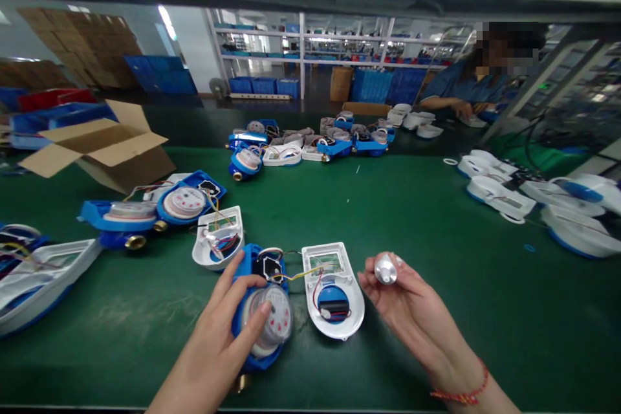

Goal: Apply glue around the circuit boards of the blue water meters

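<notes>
My left hand (228, 326) lies over a blue water meter (277, 310), its fingers wrapped around the blue body and thumb on the clear round dial. Yellow and dark wires run from the meter to an upturned white cover (334, 323) just right of it. Inside the cover are a green circuit board (326, 264) and a black cylinder with red and black wires. Right of the cover, my right hand (407, 307) is closed around a small object with a shiny silver round end (385, 270); the rest of it is hidden in my fingers.
More meters (184, 202) and white covers (220, 239) lie to the left. An open cardboard box (130, 149) stands behind them. Several meters (334, 142) line the back of the green bench (402, 200). White covers (499, 197) sit at right, near a co-worker (466, 87).
</notes>
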